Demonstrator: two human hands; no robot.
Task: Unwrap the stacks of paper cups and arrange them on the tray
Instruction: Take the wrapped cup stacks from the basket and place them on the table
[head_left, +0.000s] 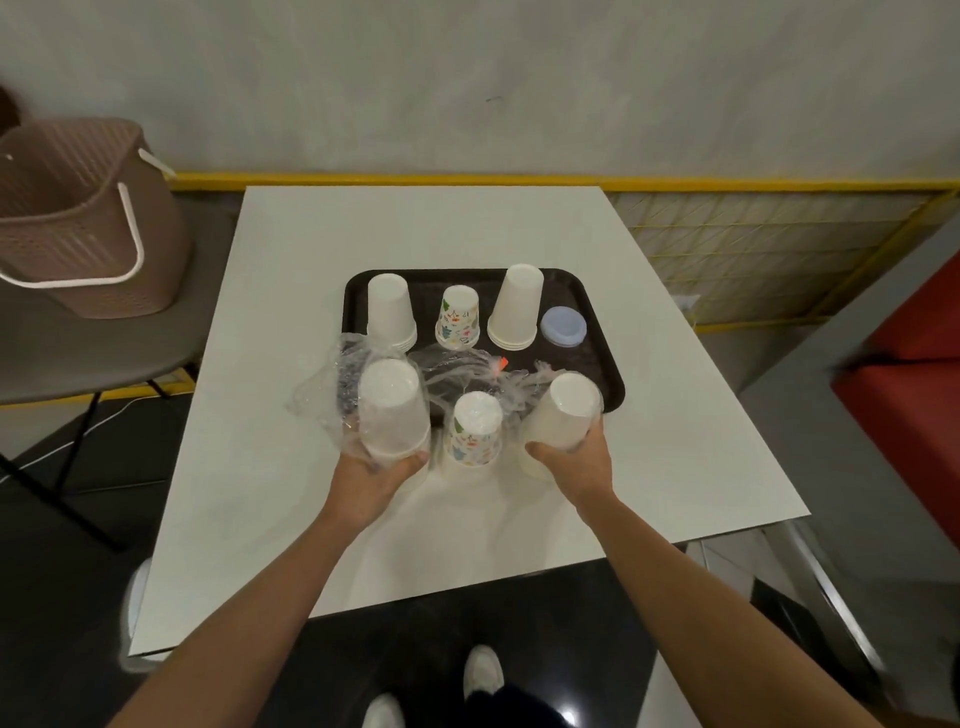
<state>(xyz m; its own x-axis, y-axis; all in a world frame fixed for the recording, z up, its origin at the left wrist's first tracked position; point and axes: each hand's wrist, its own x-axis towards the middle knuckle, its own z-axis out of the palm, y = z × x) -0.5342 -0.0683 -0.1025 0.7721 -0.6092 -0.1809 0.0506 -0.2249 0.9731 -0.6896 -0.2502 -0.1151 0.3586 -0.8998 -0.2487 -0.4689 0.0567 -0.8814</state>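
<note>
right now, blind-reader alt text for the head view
A person's left hand grips the left wrapped cup stack and right hand the right wrapped cup stack, at the near edge of a black tray holding three unwrapped stacks.

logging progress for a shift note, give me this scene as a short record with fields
surface: white table
tray: black, on table
back row on tray: white stack, patterned stack, tall stack, all unwrapped, upside down
also on tray: blue lids
left hand: grips wrapped white stack
right hand: grips tilted wrapped stack
between hands: wrapped patterned stack
left of table: basket
</note>
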